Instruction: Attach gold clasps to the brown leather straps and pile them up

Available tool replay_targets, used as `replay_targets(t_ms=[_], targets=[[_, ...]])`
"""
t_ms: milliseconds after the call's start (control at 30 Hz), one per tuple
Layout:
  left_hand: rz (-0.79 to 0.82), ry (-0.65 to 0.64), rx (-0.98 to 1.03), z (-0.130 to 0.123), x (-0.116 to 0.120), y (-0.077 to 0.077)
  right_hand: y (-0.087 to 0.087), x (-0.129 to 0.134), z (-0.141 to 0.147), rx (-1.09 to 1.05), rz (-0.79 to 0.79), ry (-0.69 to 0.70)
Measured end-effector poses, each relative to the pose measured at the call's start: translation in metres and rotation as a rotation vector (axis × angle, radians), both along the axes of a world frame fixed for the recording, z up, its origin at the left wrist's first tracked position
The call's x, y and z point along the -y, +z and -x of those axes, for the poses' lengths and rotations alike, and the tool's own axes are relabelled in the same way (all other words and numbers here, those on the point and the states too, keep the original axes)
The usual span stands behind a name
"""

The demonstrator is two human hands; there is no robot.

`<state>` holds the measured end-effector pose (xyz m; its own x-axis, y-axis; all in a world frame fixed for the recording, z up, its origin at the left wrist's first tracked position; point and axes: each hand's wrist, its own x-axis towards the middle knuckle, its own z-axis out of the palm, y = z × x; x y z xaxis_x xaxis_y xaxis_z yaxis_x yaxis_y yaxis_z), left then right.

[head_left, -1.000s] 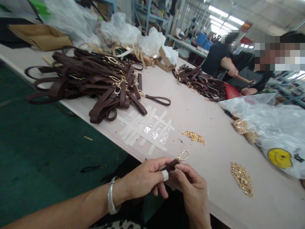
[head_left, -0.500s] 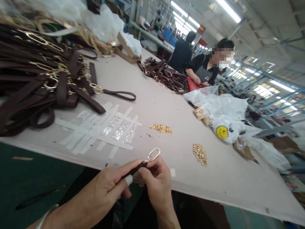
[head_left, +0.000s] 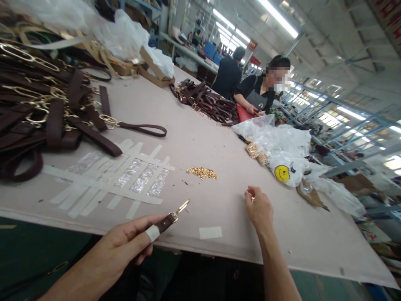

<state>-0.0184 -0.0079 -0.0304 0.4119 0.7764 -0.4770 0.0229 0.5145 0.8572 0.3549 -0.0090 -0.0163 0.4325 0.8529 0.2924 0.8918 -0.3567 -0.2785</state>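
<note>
My left hand [head_left: 130, 240] is closed round a dark brown wrist strap [head_left: 164, 224], near the table's front edge. From the strap's end a gold-coloured clasp [head_left: 182, 207] points up and to the right. White tape wraps my left thumb. Farther right, my right hand [head_left: 260, 212] is down on the table over a pile of small gold metal pieces [head_left: 252, 199]. Its fingers are curled together and cover most of that pile; what they pinch is hidden. Between the hands, farther back, lies another heap of gold pieces [head_left: 202, 173].
Many brown straps with gold clasps [head_left: 56, 113] are heaped at left; more straps [head_left: 206, 102] lie farther back. Tape strips [head_left: 94, 179] cross the table [head_left: 216, 142]. Plastic bags [head_left: 282, 142] line the right edge. A person [head_left: 260, 94] works across the table, holding something red.
My right hand has left the strap and moved right onto the gold pile. My left hand keeps the strap and has shifted slightly left, with the view turned a little right.
</note>
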Motion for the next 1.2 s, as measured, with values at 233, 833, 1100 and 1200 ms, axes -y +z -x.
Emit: replay_targets(t_ms=[233, 833, 1100, 1200], targets=[[0.063, 0.036, 0.124, -0.010, -0.002, 0.000, -0.005, -0.025, -0.022, 0.228, 0.263, -0.039], [-0.043, 0.077, 0.226, -0.010, -0.003, 0.012, -0.008, -0.031, -0.019, 0.213, 0.279, 0.004], [-0.103, 0.128, 0.238, -0.016, -0.003, 0.010, -0.012, 0.027, 0.156, -0.906, -0.158, 0.421], [-0.130, 0.107, 0.260, -0.016, -0.001, 0.008, -0.016, 0.034, 0.190, -0.868, -0.178, 0.528]])
